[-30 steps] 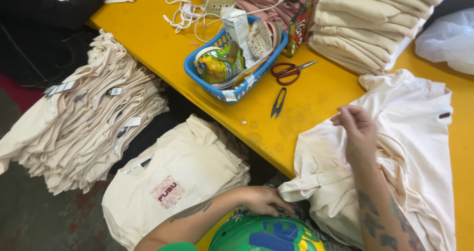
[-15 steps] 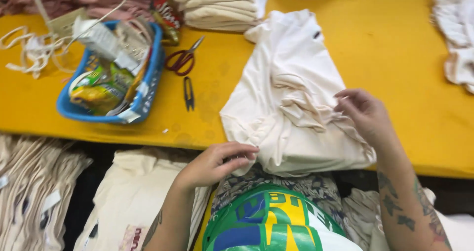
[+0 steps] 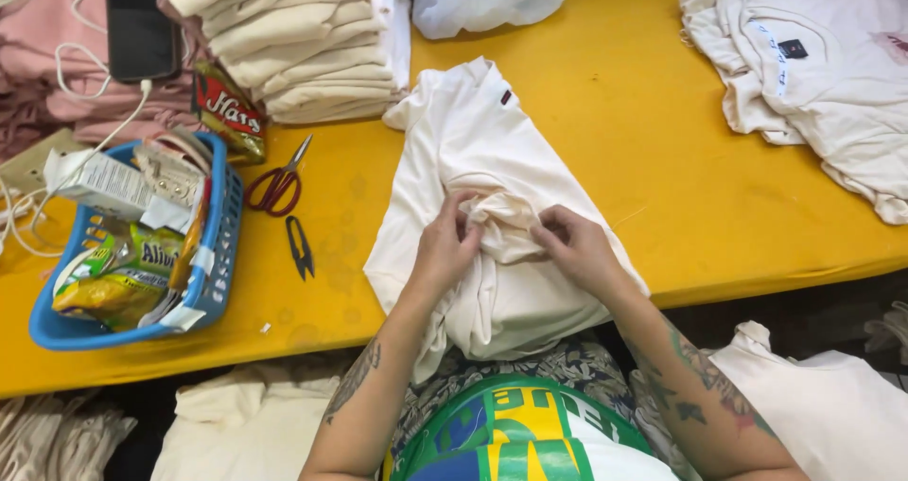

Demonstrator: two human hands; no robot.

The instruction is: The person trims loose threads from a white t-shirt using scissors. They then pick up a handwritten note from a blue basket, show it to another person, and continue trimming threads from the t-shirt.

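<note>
- The left hand (image 3: pixel 445 244) and right hand (image 3: pixel 577 246) are both pinching a bunched fold of the cream shirt (image 3: pixel 492 159), drawing it up for a close look
- The shirt is lying on the yellow worktop (image 3: pixel 605 93), hanging over its near edge
- Red scissors (image 3: pixel 279 183) and black snips (image 3: pixel 301 246) are lying just left, within reach

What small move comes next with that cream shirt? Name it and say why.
Probably spread the bunched fold flat. Both the left hand and the right hand pinch a gathered ridge in the middle of the cream shirt, which lies on the yellow table with its lower edge hanging over the near side.
</note>
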